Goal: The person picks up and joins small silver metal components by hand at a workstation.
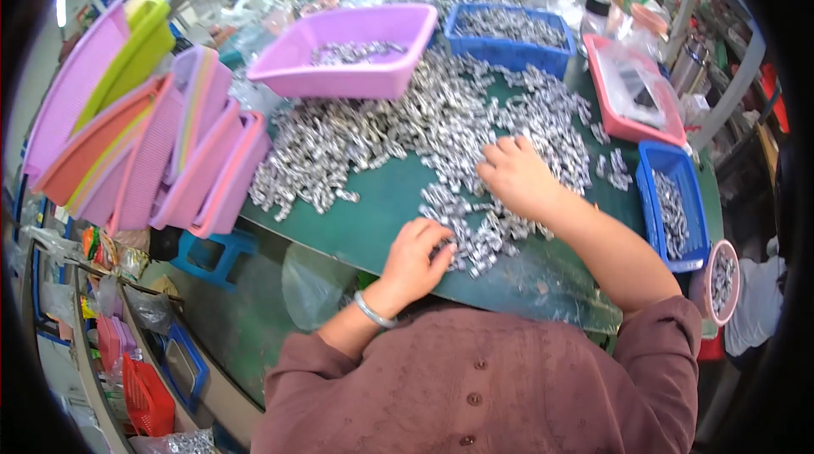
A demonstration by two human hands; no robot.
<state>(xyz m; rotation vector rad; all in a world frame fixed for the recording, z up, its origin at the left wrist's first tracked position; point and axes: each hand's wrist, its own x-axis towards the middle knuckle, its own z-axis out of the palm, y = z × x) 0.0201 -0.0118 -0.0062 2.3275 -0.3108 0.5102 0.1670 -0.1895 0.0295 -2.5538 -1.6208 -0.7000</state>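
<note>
A wide heap of small shiny silver metal pieces (381,132) covers much of the green table (331,229). My left hand (414,259), with a bangle on its wrist, rests near the front edge beside a smaller cluster of these pieces (479,242). Its fingers and thumb curl toward each other; what lies between them is too small to make out. Farther forward and to the right, my right hand (519,178) reaches down onto the heap with bent fingers. Their tips touch the metal pieces, and anything in them is hidden.
A purple basin (339,72) and a blue basket (509,51) stand at the back. To the right are a pink tray (670,128), a blue basket (695,238) and a pink cup (729,314). Stacked colourful baskets (153,140) lean at left, above a blue stool (216,259). People sit opposite.
</note>
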